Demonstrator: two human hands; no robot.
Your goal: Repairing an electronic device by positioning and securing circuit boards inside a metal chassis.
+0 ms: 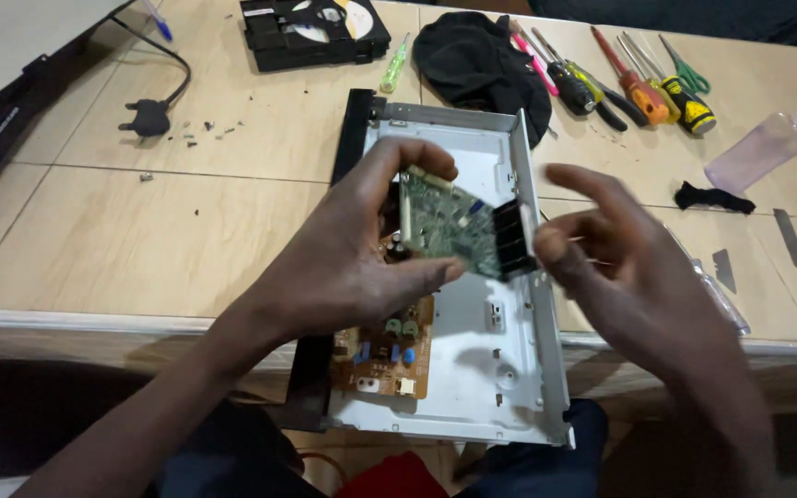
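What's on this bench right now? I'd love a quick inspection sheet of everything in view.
Surface: pale wooden table with seams, small screws scattered at upper left.
Job's things: green circuit board lifted above the open grey metal chassis; brown circuit board sits inside the chassis.
Clutter: row of screwdrivers, black cloth, black disc drive unit, clear plastic bottle, loose metal blades.
Hands: left hand grips the green board; right hand at its black connector edge, fingers spread.
Cables: black power cord with plug.
Surroundings: nothing seen.
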